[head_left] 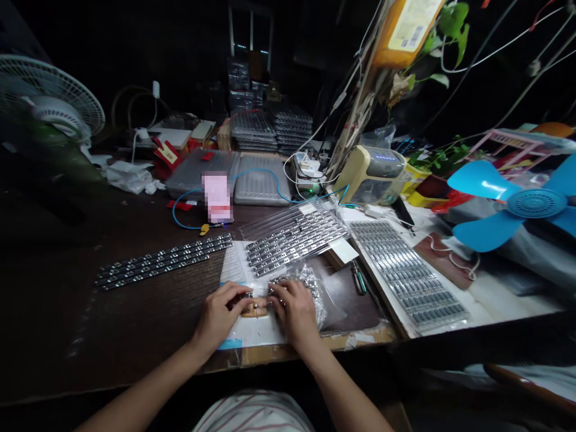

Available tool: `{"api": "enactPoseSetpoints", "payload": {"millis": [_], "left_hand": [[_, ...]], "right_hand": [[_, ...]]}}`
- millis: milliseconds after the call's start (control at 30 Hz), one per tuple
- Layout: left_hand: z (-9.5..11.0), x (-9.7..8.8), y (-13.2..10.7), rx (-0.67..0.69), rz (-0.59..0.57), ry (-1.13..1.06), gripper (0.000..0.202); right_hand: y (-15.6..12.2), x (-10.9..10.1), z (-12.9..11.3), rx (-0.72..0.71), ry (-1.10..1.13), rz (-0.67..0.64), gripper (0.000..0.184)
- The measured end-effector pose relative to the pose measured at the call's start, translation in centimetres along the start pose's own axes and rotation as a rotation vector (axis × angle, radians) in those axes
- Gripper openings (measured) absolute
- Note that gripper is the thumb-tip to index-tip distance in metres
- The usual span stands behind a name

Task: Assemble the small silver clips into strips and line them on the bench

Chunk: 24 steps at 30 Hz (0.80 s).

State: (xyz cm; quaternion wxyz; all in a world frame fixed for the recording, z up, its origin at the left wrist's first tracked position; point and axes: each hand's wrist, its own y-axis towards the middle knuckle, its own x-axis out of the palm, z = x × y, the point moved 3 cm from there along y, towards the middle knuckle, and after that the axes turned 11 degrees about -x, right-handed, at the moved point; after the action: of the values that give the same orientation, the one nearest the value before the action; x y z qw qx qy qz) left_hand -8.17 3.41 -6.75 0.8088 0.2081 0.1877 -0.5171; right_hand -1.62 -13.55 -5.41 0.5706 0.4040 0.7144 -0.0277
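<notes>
Left hand (218,313): thumb and index fingers pinched on a small dark part (248,294), just above a wooden block (255,309) at the near edge of the table (148,330). Right hand (297,309): fingers curled down between the block and a clear bag of small shiny parts (317,297); too small and blurred to tell if they grip anything. Block sits on a white sheet (263,332), between the hands. Just beyond: clear tray with rows of dark metal strips (297,240), tilted up to the right. More strips (166,261) lie left. Screwdriver (359,279) right of the bag, then a long filled tray (407,273). Blue fan (535,203) far right, white fan (54,102) far left.
</notes>
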Motion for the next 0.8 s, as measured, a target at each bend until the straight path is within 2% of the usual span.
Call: {"api": "enactPoseSetpoints", "payload": {"millis": [67, 200, 267, 367, 500, 800], "left_hand": [[0.4, 0.2, 0.1, -0.001, -0.013, 0.006, 0.009], [1.6, 1.6, 0.0, 0.068, -0.115, 0.030, 0.008], [1.9, 2.2, -0.2, 0.097, -0.128, 0.048, 0.008], [1.8, 2.6, -0.3, 0.103, -0.115, 0.070, 0.009], [1.5, 2.6, -0.3, 0.098, -0.124, 0.091, 0.009], [1.1, 2.7, -0.4, 0.093, -0.154, 0.099, 0.009]], "right_hand": [[-0.2, -0.4, 1.0, 0.003, -0.043, 0.002, 0.026], [-0.8, 0.0, 2.2, 0.004, -0.030, 0.016, 0.007], [-1.0, 0.3, 2.4, 0.016, -0.014, 0.043, 0.012], [-1.3, 0.5, 2.5, 0.020, 0.002, 0.082, 0.008], [-1.4, 0.5, 2.6, 0.024, 0.024, 0.095, 0.004], [-1.4, 0.7, 2.9, 0.033, 0.088, 0.128, 0.011]]}}
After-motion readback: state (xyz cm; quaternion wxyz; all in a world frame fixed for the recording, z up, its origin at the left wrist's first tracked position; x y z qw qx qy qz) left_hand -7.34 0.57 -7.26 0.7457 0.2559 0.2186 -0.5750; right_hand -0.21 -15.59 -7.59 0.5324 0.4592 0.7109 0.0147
